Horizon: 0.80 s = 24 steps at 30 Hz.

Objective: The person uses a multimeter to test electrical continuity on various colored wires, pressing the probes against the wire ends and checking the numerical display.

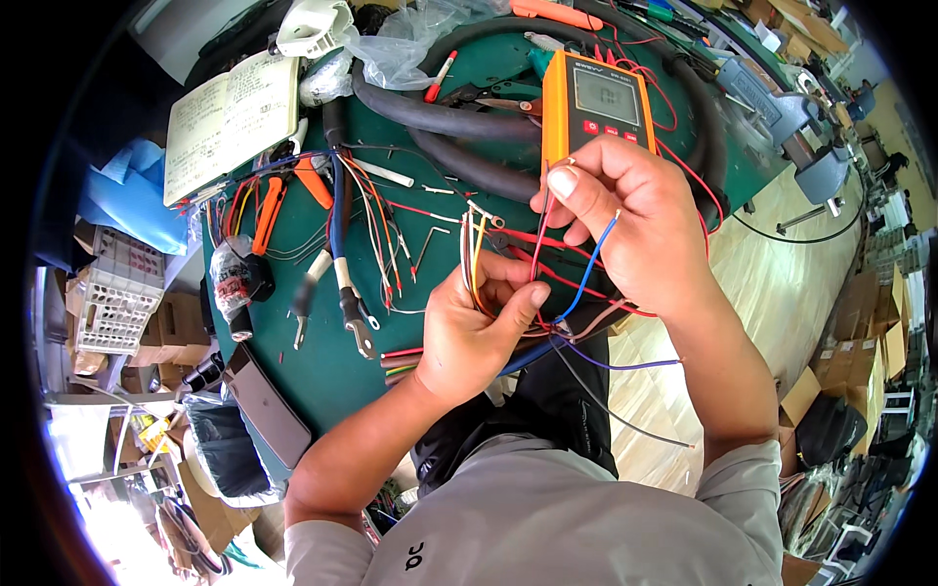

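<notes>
Yr L hand (477,330) grips multicolor wires (477,254), ctr; yr R hand (633,223) pinches red wire (541,237). Smartphone (267,403) at green bench (332,386) edge, lower lt; floor (782,264) beyond edge, rt.

We note a green surface (332,391) at the centre and a pale, streaked floor (747,322) along its right side. We locate open cardboard boxes (852,356) farther right, and a white perforated crate (119,298) beside brown cartons (176,332) at the left. We observe strong, washed-out light (93,454) at the lower left.
</notes>
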Tool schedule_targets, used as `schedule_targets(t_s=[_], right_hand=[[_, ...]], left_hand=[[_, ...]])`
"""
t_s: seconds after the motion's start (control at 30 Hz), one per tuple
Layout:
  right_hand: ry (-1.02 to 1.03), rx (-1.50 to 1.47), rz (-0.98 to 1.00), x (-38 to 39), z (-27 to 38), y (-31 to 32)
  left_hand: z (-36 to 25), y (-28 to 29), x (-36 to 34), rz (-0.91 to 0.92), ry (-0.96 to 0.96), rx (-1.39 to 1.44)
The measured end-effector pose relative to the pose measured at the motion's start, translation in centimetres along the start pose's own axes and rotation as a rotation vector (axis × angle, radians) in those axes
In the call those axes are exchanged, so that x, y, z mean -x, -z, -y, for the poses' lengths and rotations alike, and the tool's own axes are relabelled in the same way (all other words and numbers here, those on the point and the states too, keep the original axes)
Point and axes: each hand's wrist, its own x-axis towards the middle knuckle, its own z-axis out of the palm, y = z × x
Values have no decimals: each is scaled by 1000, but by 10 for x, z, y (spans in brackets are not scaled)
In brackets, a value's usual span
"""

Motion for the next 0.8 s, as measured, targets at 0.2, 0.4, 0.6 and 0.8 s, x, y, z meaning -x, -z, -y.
schedule_targets(t_s=[0.2,0.4,0.6,0.8], right_hand=[[-17,-37,-48,0,-5,9],[-128,-123,-88,9,-4,16],[-104,-265,-106,17,-7,17],[-55,-120,152,25,-3,7]], left_hand=[[-1,-1,4,-6,-8,-323],[6,1,10,86,-117,-224],[4,1,6,103,-183,-179],[1,5,4,117,-161,-106]])
